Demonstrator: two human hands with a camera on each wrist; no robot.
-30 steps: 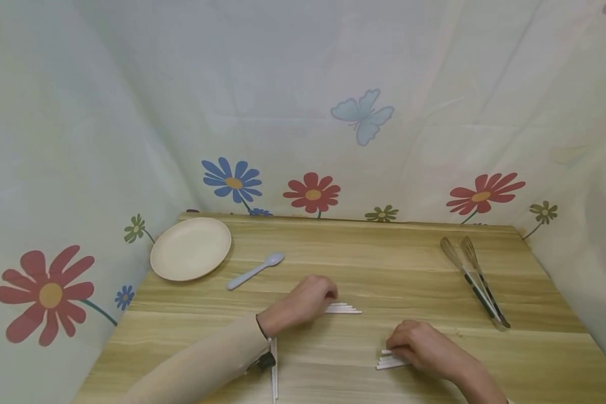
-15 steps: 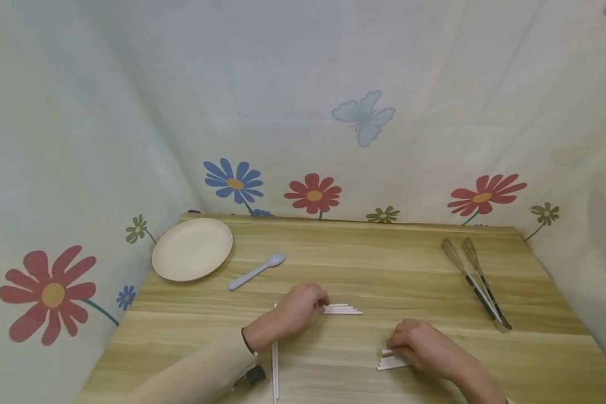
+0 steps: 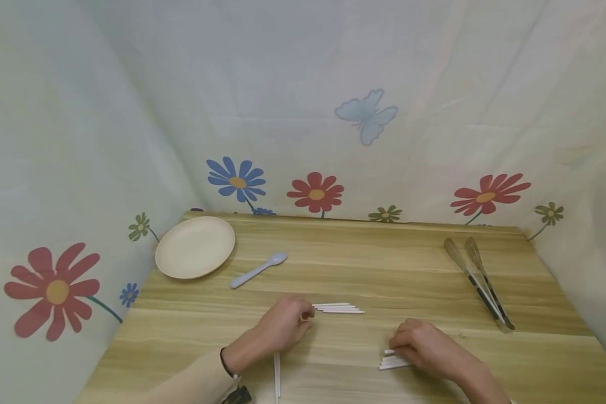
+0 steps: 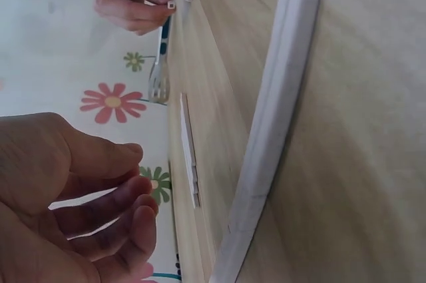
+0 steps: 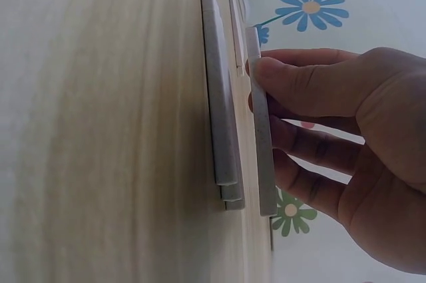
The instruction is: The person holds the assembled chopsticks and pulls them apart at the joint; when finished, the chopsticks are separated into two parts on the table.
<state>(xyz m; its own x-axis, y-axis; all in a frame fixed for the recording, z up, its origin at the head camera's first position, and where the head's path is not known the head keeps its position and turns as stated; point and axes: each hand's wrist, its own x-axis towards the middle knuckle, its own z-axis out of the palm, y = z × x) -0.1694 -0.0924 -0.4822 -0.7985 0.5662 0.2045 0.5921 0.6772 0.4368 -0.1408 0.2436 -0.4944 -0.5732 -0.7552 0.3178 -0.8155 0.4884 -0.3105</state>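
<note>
My left hand [image 3: 280, 325] hovers just left of the back row of white sticks [image 3: 340, 308]. In the left wrist view its thumb and loosely bent fingers are apart, with nothing between them. My right hand [image 3: 429, 348] pinches one white square-ended stick [image 5: 263, 136] between thumb and fingers, seen in the right wrist view slightly above the table. Beside that stick lie several more white sticks [image 5: 219, 116], side by side on the wood; the hand covers their right ends in the head view. Another pair of sticks [image 3: 276, 376] lies lengthwise under my left wrist, partly hidden.
A cream plate [image 3: 195, 248] sits at the table's back left corner. Near it lies a pale blue spoon [image 3: 259, 270]. Metal tongs [image 3: 480, 283] with dark grips lie on the right. Flower-printed curtains [image 3: 303, 112] enclose the wooden table [image 3: 384, 264] at the back and sides.
My left hand has drawn left and toward me, away from the back row of sticks, which now shows more of its length. The right hand stays in about the same place.
</note>
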